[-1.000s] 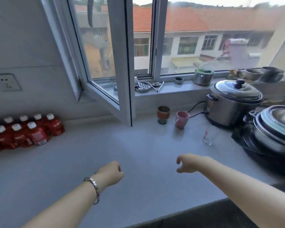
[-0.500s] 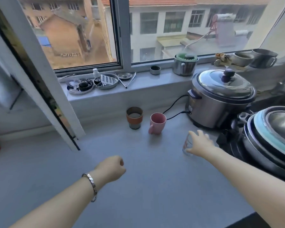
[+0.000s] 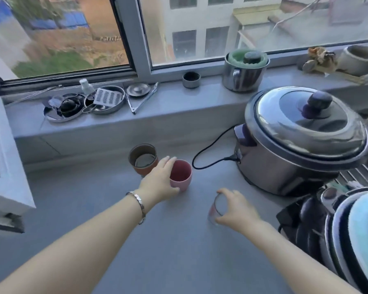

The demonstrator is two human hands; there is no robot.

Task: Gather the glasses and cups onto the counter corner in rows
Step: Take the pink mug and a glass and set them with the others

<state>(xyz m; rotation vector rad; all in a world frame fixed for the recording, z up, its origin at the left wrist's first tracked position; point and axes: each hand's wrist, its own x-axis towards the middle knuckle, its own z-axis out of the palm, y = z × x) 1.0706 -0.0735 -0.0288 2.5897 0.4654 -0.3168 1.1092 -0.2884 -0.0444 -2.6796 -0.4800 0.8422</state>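
Observation:
A pink cup (image 3: 182, 175) stands on the grey counter (image 3: 115, 209) below the window sill. My left hand (image 3: 157, 182), with a bracelet on the wrist, wraps around its left side. Just behind and to the left stands an orange-brown cup (image 3: 142, 159), upright and untouched. My right hand (image 3: 236, 210) grips a clear drinking glass (image 3: 216, 207) by its rim and side, in front of the slow cooker; the glass looks tilted.
A steel slow cooker (image 3: 302, 141) with a black cord (image 3: 208, 149) stands at the right. Stacked pots and lids (image 3: 348, 225) fill the far right. The sill (image 3: 179, 102) carries metal dishes, tongs, a small dark cup (image 3: 191, 80) and a steel pot (image 3: 245, 71). An open window sash (image 3: 4, 166) juts in at the left.
The view has moved closer and to the right. My left hand went forward from a loose fist to the pink cup. My right hand has closed around the clear glass.

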